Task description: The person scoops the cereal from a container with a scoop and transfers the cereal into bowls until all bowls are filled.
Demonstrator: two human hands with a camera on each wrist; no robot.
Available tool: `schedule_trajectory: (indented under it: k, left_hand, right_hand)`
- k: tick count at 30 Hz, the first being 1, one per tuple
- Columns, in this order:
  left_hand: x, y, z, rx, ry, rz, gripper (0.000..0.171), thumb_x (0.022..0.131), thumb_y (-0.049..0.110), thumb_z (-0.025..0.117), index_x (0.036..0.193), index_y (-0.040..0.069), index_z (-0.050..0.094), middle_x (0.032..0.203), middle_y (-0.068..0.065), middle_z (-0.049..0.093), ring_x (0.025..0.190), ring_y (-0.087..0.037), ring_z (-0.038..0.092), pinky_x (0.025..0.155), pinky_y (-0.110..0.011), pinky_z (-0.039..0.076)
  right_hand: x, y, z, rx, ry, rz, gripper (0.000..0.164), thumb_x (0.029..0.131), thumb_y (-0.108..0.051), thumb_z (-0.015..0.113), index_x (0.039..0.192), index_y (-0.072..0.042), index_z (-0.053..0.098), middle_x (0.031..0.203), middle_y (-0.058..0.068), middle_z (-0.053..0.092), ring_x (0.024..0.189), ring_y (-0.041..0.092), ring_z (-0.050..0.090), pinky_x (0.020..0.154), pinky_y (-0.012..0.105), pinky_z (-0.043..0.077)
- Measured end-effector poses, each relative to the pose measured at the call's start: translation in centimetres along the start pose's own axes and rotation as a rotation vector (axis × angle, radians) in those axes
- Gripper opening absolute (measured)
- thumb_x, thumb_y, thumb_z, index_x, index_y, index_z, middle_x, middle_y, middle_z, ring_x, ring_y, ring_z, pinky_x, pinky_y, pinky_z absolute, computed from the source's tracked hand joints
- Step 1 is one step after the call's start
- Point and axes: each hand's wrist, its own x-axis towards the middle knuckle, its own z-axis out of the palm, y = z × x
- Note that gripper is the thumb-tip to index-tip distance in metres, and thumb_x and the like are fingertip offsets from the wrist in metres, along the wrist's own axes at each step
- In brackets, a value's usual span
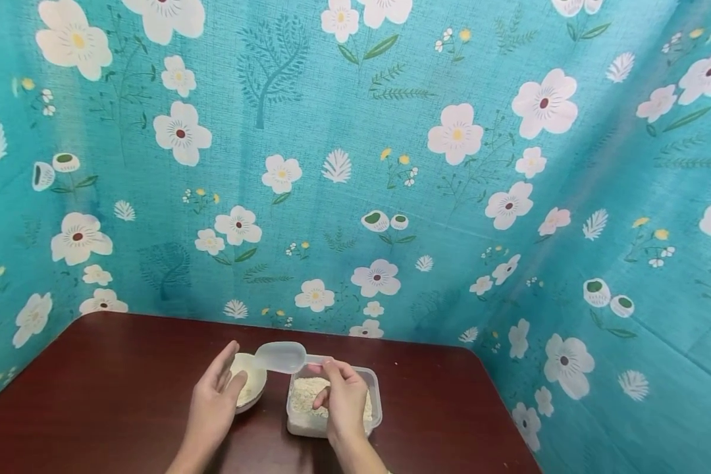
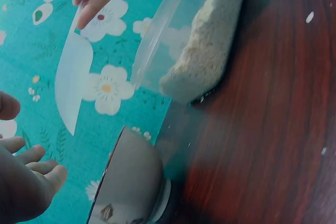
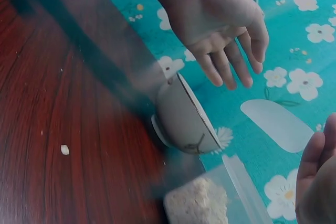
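My right hand point(image 1: 348, 400) pinches the thin handle of a translucent plastic scoop point(image 1: 282, 357). The scoop is held above the table, its tip reaching over the rim of a small white bowl point(image 1: 258, 395). No load can be made out in it. My left hand point(image 1: 212, 394) hovers by the bowl's left side with loosely extended fingers, holding nothing; the right wrist view shows this hand point(image 3: 220, 35) above the bowl's rim. Beneath my right hand stands a clear plastic container point(image 1: 376, 395) with pale, crumbly, flour-like material point(image 2: 205, 40). Pale contents also show inside the bowl.
The dark red-brown wooden table point(image 1: 124, 382) carries a few small pale crumbs point(image 3: 64, 149). A teal floral cloth point(image 1: 332, 197) hangs behind the table and along its sides. The bowl stands left of the container, a narrow gap between them.
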Motion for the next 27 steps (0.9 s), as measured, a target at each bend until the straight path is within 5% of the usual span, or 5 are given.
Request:
schedule_trajectory:
  k: [11,19,27]
  left_hand:
    - [-0.6,-0.3,3.8,-0.114,-0.145,-0.006,0.06,0.101,0.006,0.06,0.155,0.004,0.035,0.158,-0.013,0.036,0.147,-0.03,0.031,0.115,-0.028,0.033]
    - [-1.1,-1.9,7.0,-0.105,-0.231,-0.065,0.059,0.099,-0.001,0.058,0.154,0.001,0.035,0.158,-0.017,0.036,0.147,-0.032,0.03,0.117,-0.04,0.028]
    - [-0.8,-2.8,8.3,-0.048,-0.247,-0.171,0.059,0.101,0.0,0.051,0.156,-0.001,0.03,0.161,-0.02,0.028,0.149,-0.037,0.021,0.12,-0.049,0.025]
  right_hand:
    - [0.8,-1.6,-4.7,-0.038,0.042,-0.083,0.023,0.096,-0.013,0.067,0.097,0.009,0.068,0.091,0.022,0.074,0.033,0.007,0.05,0.033,0.019,0.044]
    - [0.8,-3.1,-10.4,-0.108,0.154,-0.113,0.028,0.095,-0.013,0.068,0.101,0.014,0.066,0.09,0.023,0.074,0.035,0.009,0.048,0.033,0.018,0.042]
    - [1.1,-4.6,-13.8,-0.204,0.207,-0.131,0.028,0.095,-0.016,0.07,0.099,0.012,0.068,0.089,0.022,0.074,0.036,0.011,0.048,0.035,0.021,0.045]
